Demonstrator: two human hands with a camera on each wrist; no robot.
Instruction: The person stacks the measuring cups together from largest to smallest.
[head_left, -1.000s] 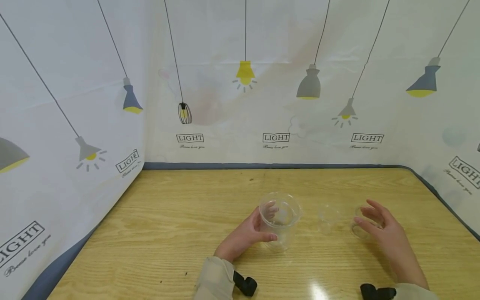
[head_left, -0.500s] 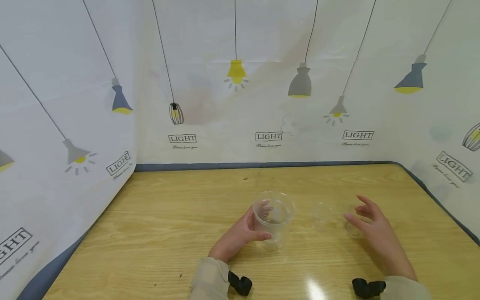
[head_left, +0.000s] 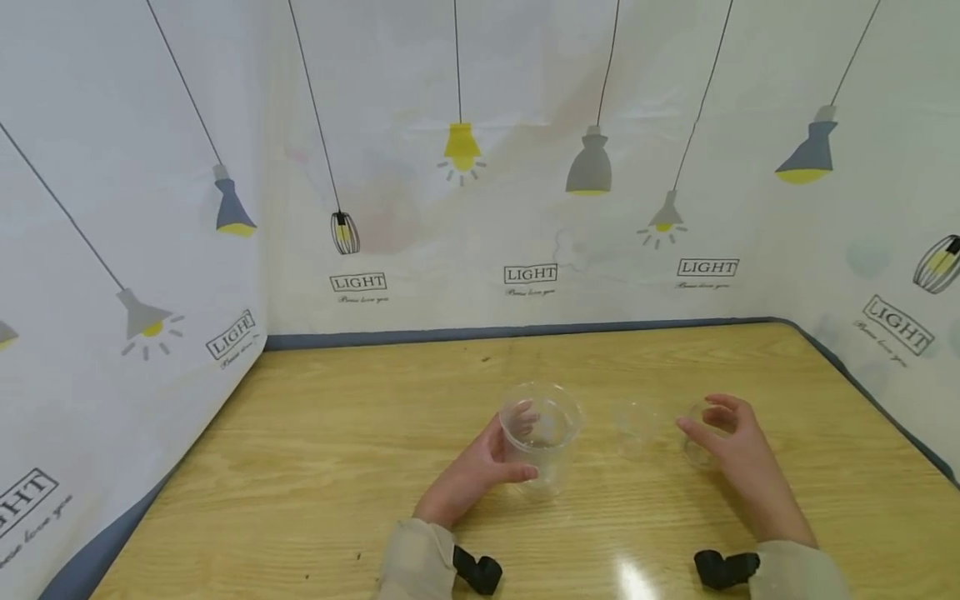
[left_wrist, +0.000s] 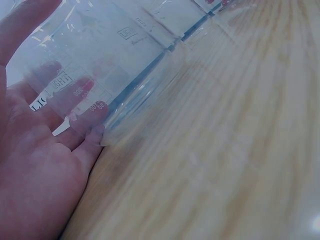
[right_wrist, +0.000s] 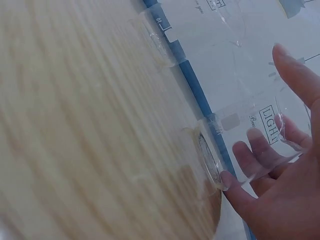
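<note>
1. Large beaker (head_left: 551,471), apparently on the table (head_left: 360,450): left hand (head_left: 476,468) curled round its wall.
2. Right small beaker (head_left: 694,450): right hand (head_left: 738,446) curved about it; whether gripping, we cannot tell.
3. Middle small beaker (head_left: 635,427): untouched.
4. Handling: we judge all light, stiff, slippery; we'd hold mid-wall.

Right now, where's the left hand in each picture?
Head: the left hand is low in the middle, holding the big cup.
Left wrist: along the left edge, fingers round the big cup.
Right wrist: not in it.
Shared landmark: the wooden table shows in all three.
</note>
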